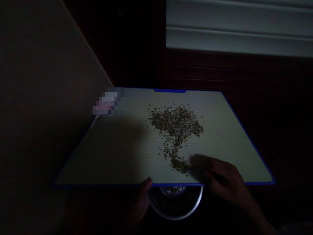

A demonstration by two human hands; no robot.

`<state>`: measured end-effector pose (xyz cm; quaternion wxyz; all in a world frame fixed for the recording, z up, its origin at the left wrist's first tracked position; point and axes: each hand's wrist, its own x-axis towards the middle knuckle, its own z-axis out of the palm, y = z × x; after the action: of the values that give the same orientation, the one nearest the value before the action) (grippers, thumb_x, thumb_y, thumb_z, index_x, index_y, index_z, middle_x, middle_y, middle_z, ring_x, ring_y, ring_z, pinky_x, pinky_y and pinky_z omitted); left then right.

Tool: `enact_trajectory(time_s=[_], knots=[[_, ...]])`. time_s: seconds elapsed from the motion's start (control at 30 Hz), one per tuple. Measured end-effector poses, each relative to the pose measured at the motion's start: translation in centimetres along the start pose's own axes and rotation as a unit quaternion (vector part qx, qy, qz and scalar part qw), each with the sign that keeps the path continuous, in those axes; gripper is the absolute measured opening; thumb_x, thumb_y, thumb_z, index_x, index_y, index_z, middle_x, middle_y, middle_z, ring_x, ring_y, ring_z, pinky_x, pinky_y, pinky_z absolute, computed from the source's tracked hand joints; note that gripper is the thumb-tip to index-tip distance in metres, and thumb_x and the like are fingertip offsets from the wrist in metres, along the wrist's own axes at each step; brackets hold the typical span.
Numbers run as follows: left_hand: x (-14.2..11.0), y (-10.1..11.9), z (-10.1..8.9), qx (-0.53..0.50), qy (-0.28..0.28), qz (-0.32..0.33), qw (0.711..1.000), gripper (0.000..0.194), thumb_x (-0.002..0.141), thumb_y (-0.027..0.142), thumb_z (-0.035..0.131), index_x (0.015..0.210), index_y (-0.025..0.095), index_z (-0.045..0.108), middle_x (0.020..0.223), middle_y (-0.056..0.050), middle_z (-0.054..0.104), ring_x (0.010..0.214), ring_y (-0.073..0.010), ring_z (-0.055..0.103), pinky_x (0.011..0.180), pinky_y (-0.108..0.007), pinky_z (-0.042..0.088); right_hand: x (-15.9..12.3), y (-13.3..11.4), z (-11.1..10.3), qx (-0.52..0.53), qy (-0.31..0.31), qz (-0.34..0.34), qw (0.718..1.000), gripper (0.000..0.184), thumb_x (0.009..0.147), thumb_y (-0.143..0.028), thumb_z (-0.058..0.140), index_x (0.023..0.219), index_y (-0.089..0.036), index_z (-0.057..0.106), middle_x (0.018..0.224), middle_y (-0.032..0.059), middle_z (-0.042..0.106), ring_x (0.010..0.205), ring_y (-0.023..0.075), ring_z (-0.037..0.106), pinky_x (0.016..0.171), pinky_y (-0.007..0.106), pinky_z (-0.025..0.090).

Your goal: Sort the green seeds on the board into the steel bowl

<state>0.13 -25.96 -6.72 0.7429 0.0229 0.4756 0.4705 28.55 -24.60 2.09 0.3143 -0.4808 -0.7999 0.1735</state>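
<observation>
A whiteboard (122,147) with a blue edge lies flat before me. Small greenish-brown seeds or beans (177,120) are scattered over its middle, with a thin trail curving down to a small cluster near the front. My right hand (225,179) rests low over the board, fingers curled together just right of that cluster; shadow hides what is between them. Below the front edge is a round metal bowl (181,215), partly under the board, with some of the seeds inside. My left hand (143,199) grips at the bowl's left side, its thumb over the board's edge.
A pale object (106,104), blurred out, lies at the board's far left corner. A plain wall or panel (44,81) rises on the left. Behind the board are dark reddish slats (207,70) and a pale ribbed panel (239,29). The room is very dim.
</observation>
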Motion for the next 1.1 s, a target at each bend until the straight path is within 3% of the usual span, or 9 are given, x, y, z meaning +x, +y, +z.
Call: enact_trajectory(time_s=[0.23, 0.33, 0.47, 0.63, 0.77, 0.9, 1.1], knots=[[0.0, 0.0, 0.7, -0.008, 0.056, 0.060, 0.997, 0.046, 0.064, 0.024, 0.083, 0.109, 0.018, 0.074, 0.116, -0.007, 0.075, 0.130, -0.0315, 0.053, 0.116, -0.043, 0.032, 0.2, -0.2, -0.1, -0.007, -0.021, -0.018, 1.000, 0.012, 0.090, -0.021, 0.056, 0.089, -0.023, 0.068, 0.083, 0.0032, 0.072, 0.095, 0.0212, 0.070, 0.077, 0.032, 0.060], [0.1, -0.1, 0.5, -0.009, 0.041, 0.054, 0.998, 0.045, 0.060, 0.028, 0.086, 0.103, 0.017, 0.076, 0.115, -0.007, 0.075, 0.130, -0.0336, 0.053, 0.117, -0.046, 0.031, 0.0, 0.0, -0.1, -0.014, -0.015, -0.032, 0.999, 0.009, 0.089, -0.021, 0.057, 0.087, -0.023, 0.066, 0.086, 0.0035, 0.071, 0.092, 0.0202, 0.070, 0.073, 0.031, 0.058], [0.4, -0.5, -0.3, -0.010, 0.012, 0.044, 0.999, 0.036, 0.065, 0.033, 0.083, 0.097, 0.019, 0.077, 0.114, -0.006, 0.076, 0.131, -0.0332, 0.052, 0.117, -0.048, 0.029, -0.3, 0.2, 0.0, -0.023, -0.016, -0.052, 0.998, 0.006, 0.087, -0.022, 0.057, 0.084, -0.022, 0.062, 0.079, 0.0017, 0.068, 0.074, 0.0170, 0.067, 0.063, 0.030, 0.053], [0.2, -0.3, 0.0, 0.000, 0.035, 0.035, 0.999, 0.036, 0.065, 0.033, 0.083, 0.098, 0.019, 0.077, 0.109, -0.007, 0.077, 0.130, -0.0337, 0.052, 0.116, -0.046, 0.031, -0.5, 0.0, 0.0, -0.009, -0.051, -0.058, 0.997, 0.008, 0.085, -0.020, 0.056, 0.078, -0.021, 0.059, 0.070, -0.0004, 0.064, 0.065, 0.0153, 0.061, 0.056, 0.028, 0.044], [0.0, 0.0, 0.6, -0.013, 0.003, 0.005, 1.000, 0.039, 0.064, 0.033, 0.083, 0.098, 0.014, 0.077, 0.115, -0.012, 0.075, 0.131, -0.0358, 0.050, 0.115, -0.046, 0.033, -0.6, 0.2, 0.1, -0.014, -0.028, -0.053, 0.998, 0.007, 0.087, -0.021, 0.056, 0.082, -0.022, 0.061, 0.077, 0.0012, 0.068, 0.071, 0.0160, 0.065, 0.059, 0.028, 0.047], [0.2, -0.1, 0.5, -0.025, 0.033, 0.036, 0.998, 0.039, 0.060, 0.027, 0.085, 0.096, 0.017, 0.077, 0.116, -0.009, 0.075, 0.130, -0.0355, 0.052, 0.115, -0.047, 0.034, -0.3, 0.3, 0.1, -0.020, 0.008, -0.051, 0.998, 0.007, 0.089, -0.022, 0.058, 0.083, -0.021, 0.062, 0.083, 0.0028, 0.070, 0.077, 0.0165, 0.066, 0.063, 0.028, 0.049], [0.1, -0.2, 0.4, -0.022, 0.026, 0.027, 0.999, 0.032, 0.059, 0.031, 0.087, 0.087, 0.018, 0.078, 0.105, -0.008, 0.078, 0.126, -0.0361, 0.056, 0.114, -0.048, 0.035, 0.3, -0.4, 0.0, 0.002, -0.041, -0.063, 0.997, 0.012, 0.086, -0.019, 0.056, 0.075, -0.021, 0.061, 0.067, -0.0010, 0.062, 0.065, 0.0146, 0.060, 0.058, 0.028, 0.044]])
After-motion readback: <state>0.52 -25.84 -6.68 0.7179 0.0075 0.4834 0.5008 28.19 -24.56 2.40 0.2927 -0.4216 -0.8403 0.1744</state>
